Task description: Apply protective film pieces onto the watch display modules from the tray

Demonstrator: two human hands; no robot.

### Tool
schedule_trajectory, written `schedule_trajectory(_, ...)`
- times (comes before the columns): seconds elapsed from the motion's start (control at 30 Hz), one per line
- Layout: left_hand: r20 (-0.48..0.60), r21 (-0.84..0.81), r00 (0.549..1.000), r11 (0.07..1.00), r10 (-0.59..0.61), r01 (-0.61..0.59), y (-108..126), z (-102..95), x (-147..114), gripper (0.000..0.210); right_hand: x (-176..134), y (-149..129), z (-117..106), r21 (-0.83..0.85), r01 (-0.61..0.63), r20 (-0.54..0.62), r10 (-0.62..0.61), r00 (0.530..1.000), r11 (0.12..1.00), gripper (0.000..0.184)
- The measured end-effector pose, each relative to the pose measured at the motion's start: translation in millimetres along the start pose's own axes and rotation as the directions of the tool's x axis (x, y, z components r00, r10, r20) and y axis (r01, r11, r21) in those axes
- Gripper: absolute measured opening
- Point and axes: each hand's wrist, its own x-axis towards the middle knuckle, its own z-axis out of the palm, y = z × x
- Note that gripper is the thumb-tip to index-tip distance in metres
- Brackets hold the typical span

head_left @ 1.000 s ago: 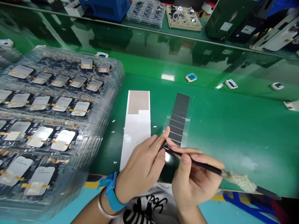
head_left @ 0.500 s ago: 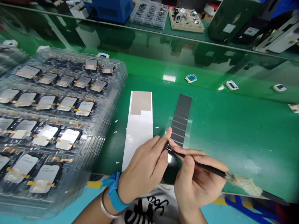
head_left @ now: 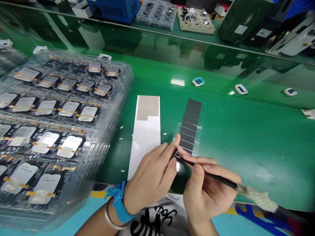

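My left hand (head_left: 155, 175), with a blue strap and a silver bangle at the wrist, is closed in a pinch on a small dark part (head_left: 175, 153). Fingers cover most of that part. In my right hand (head_left: 209, 188) is a slim black pen-like tool (head_left: 220, 178), gripped like a pen, its handle wrapped in pale frayed material. The tool's tip meets the small part between both hands. Just beyond my fingertips lies a clear sheet with a row of black rectangular stickers (head_left: 189, 126). Left of it is a white backing strip (head_left: 146, 141) with a beige adhesive patch (head_left: 148, 106).
Stacked clear plastic trays (head_left: 115, 108) of small screen modules (head_left: 70, 146) fill the left. White watch cases (head_left: 198, 81) stand along the back of the green table (head_left: 246, 137). A shelf above holds a parts box (head_left: 196, 20) and a blue machine (head_left: 112, 9).
The whole view has shifted slightly, with the trays and watch cases a little further left. Both hands keep the same grip on the small part and the tool.
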Motion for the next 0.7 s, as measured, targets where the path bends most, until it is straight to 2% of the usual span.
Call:
schedule_trajectory(0.3, -0.004, -0.017, 1.0, 1.0, 0.005, -0.005, -0.6, 0.6, -1.3, 0.054, -1.5, -0.9, 0.3, 0.051, -0.036, 0.019, 0.036, 0.999, 0.998, 0.021)
schedule_trajectory(0.47, -0.008, -0.022, 1.0, 1.0, 0.008, -0.008, -1.0, 0.6, -2.1, 0.054, -0.7, -0.8, 0.6, 0.043, -0.027, 0.007, 0.026, 1.0, 0.999, 0.025)
schedule_trajectory(0.7, 0.015, 0.067, 1.0, 0.998, 0.006, -0.007, -3.3, 2.0, 0.0, 0.051, 1.2, -1.2, 1.1, 0.043, 0.0, -0.044, 0.002, 0.999, 0.999, 0.023)
